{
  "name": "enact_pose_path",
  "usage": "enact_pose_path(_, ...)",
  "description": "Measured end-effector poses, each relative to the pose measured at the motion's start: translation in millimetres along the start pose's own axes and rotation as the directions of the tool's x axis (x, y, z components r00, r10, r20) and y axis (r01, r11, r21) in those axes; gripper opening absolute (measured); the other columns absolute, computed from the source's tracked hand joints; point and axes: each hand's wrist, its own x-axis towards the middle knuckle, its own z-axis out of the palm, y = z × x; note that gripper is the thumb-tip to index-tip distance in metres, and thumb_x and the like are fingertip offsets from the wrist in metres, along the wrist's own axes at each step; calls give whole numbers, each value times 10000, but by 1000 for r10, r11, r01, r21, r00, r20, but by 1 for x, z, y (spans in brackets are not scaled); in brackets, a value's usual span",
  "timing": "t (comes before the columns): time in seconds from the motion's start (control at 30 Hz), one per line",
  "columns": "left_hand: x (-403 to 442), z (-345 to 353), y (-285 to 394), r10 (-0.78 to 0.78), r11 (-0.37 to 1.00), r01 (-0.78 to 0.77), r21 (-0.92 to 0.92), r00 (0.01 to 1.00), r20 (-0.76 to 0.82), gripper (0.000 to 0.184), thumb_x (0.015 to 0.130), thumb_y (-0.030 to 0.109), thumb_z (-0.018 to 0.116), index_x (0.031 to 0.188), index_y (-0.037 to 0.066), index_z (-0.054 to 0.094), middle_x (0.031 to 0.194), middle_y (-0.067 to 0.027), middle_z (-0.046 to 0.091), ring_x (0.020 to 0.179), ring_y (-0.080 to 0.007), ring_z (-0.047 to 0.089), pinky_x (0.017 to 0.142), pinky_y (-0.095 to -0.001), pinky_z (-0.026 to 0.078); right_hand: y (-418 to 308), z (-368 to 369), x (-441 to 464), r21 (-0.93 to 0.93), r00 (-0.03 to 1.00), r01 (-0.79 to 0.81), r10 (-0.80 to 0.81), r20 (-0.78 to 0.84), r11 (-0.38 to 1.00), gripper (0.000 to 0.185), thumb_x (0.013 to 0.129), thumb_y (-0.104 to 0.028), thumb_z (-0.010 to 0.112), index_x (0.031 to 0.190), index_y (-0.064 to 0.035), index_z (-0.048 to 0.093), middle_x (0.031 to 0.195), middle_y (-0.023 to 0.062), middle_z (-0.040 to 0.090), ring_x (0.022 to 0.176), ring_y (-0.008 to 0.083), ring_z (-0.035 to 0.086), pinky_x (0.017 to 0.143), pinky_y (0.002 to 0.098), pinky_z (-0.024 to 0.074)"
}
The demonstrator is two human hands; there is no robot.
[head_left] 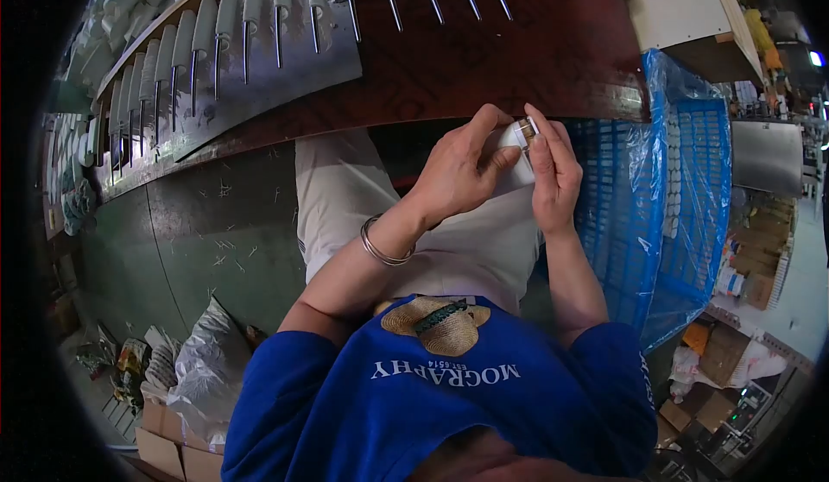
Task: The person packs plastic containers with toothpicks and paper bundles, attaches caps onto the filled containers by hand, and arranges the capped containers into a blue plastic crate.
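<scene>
My left hand (462,167), with a metal bangle (386,242) at its wrist, is wrapped round a white, roughly cylindrical piece (515,171) over my lap. The piece has a brass-coloured part (525,130) at its upper end. My right hand (554,171) has its fingers closed against that end from the other side, thumb and forefinger touching it. Its lower part is partly hidden by my fingers. Just beyond both hands runs the front edge of the dark red table (501,68).
Several pale sleeves on metal rods (246,29) stand in a row along the table's left, over a grey sheet (285,85). A blue basket (609,189) lined with blue plastic is at my right. A wooden box (682,7) sits at the back right; bags (211,361) and cardboard lie behind left.
</scene>
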Motion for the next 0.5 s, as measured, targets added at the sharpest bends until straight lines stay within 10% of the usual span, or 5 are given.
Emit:
enact_pose_path(0.3,-3,6,10,43,982,-22,190,993,-108,284,871,87,641,1103,33,488,919,-199,653,822,-389,641,684,-426,501,-10,6,2,-34,998,21,-23,-59,999,356,1028,-215,450,1288,-13,587,1068,99,590,912,167,564,801,269,454)
enact_pose_path(0.5,17,10,29,18,998,-18,-68,1000,8,366,932,169,623,1251,35,503,997,-146,642,869,-237,635,778,-338,506,-21,-33,21,190,1000,15,-16,5,982,406,1049,-269,398,1292,12,563,1069,118,592,973,194,599,822,277,483)
